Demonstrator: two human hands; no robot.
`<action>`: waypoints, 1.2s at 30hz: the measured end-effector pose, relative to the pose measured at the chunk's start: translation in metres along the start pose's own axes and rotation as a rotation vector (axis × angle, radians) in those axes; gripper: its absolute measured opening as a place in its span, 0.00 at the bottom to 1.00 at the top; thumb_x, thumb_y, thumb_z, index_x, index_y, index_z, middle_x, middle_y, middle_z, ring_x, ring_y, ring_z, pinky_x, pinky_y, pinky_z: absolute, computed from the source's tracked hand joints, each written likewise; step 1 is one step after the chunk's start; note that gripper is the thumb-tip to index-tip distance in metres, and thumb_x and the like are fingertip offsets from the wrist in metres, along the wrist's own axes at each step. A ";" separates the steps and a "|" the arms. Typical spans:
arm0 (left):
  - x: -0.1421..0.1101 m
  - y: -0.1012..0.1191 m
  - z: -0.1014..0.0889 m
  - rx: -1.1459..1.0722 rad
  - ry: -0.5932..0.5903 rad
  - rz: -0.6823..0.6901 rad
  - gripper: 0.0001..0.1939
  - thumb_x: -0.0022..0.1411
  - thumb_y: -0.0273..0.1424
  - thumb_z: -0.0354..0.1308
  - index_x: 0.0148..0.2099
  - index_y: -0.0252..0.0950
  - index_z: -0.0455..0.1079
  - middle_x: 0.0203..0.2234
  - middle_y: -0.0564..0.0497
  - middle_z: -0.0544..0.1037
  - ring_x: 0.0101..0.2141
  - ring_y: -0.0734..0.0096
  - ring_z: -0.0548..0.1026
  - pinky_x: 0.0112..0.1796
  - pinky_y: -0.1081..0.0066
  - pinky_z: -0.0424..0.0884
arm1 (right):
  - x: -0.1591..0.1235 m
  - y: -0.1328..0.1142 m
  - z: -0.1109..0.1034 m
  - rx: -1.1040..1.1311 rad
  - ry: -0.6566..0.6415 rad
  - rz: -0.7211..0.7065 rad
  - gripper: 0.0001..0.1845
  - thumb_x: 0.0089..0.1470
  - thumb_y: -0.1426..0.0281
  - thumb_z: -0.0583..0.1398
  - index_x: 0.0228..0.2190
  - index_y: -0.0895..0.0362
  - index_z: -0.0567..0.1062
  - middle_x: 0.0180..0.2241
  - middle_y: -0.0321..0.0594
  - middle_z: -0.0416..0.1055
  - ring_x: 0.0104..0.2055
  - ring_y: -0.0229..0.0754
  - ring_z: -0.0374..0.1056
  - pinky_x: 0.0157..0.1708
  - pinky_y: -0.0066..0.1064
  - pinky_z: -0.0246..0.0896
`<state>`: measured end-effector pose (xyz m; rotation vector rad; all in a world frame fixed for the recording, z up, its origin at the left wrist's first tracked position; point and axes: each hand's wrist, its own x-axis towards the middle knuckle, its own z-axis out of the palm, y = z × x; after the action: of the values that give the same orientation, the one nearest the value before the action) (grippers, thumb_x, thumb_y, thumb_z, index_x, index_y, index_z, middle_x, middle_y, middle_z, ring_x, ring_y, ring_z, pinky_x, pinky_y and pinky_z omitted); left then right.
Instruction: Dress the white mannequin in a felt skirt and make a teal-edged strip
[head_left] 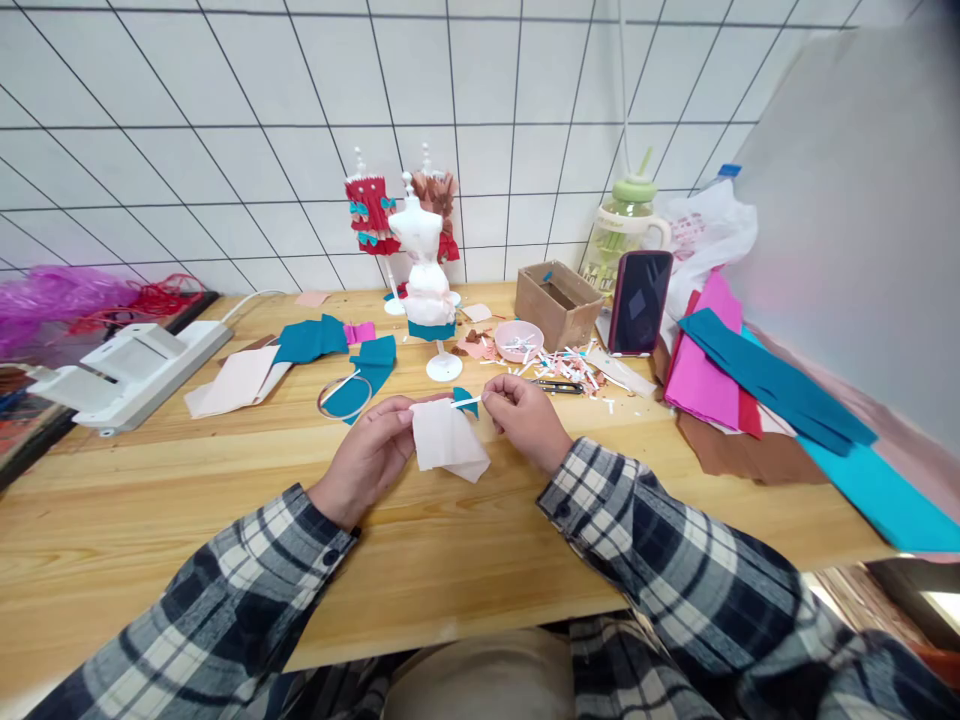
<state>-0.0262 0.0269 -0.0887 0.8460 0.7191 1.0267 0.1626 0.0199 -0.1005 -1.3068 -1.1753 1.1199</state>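
My left hand (373, 452) pinches the left edge of a pale pink piece of crepe paper (448, 440), which hangs above the table. Closed at the fingertips, my right hand (527, 418) grips the end of a thin white strip (466, 402) along the paper's top edge. A small teal scrap (469, 394) shows just behind the strip. Beyond the hands stands a white mini dress form (417, 228) with white and pale pink paper around its waist and a teal band below. Left of the hands, a ring-shaped roll of tape (322, 405) lies on teal paper (375, 362).
A pink dish (519, 341) with white scraps, a cutter knife (559, 386) and a cardboard box (559, 305) lie behind my right hand. A phone (641, 303) stands upright beside stacked coloured paper (709, 360). At left is a white power strip (150, 365). Two decorated dress forms (371, 215) stand behind.
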 end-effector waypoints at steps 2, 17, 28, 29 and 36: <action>0.000 0.004 0.000 -0.083 0.019 -0.027 0.04 0.49 0.30 0.64 0.29 0.36 0.72 0.36 0.49 0.81 0.37 0.63 0.78 0.37 0.67 0.74 | 0.001 -0.002 -0.001 0.010 0.008 0.015 0.06 0.45 0.66 0.57 0.24 0.56 0.67 0.17 0.26 0.59 0.18 0.31 0.54 0.18 0.24 0.49; -0.004 0.017 -0.015 -0.178 0.068 -0.109 0.10 0.47 0.40 0.58 0.24 0.40 0.66 0.45 0.50 0.78 0.54 0.46 0.70 0.46 0.47 0.73 | 0.019 0.003 -0.047 -0.899 0.126 -0.447 0.33 0.45 0.84 0.50 0.54 0.60 0.68 0.54 0.49 0.67 0.57 0.49 0.58 0.59 0.42 0.50; 0.007 0.005 -0.022 -0.065 0.020 -0.062 0.08 0.51 0.37 0.54 0.26 0.39 0.66 0.49 0.52 0.76 0.55 0.54 0.69 0.50 0.53 0.71 | -0.012 0.016 0.019 0.148 -0.804 -0.018 0.31 0.43 0.75 0.59 0.53 0.56 0.68 0.49 0.43 0.72 0.54 0.45 0.67 0.52 0.39 0.61; 0.008 0.006 -0.023 -0.079 0.017 -0.049 0.07 0.51 0.37 0.53 0.26 0.40 0.66 0.48 0.52 0.77 0.54 0.54 0.70 0.49 0.53 0.71 | -0.014 0.016 0.020 0.143 -0.780 -0.016 0.30 0.44 0.73 0.60 0.52 0.57 0.68 0.49 0.42 0.73 0.53 0.45 0.67 0.52 0.39 0.61; 0.024 0.026 -0.053 0.659 -0.144 0.065 0.11 0.51 0.38 0.58 0.28 0.33 0.72 0.40 0.40 0.79 0.41 0.53 0.76 0.40 0.61 0.71 | 0.001 -0.003 -0.022 -0.422 -0.601 -0.032 0.39 0.46 0.76 0.61 0.60 0.57 0.59 0.53 0.46 0.69 0.52 0.47 0.67 0.53 0.41 0.59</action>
<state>-0.0729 0.0697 -0.0957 1.5030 0.9264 0.7743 0.1848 0.0183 -0.0958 -1.2850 -1.9518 1.3350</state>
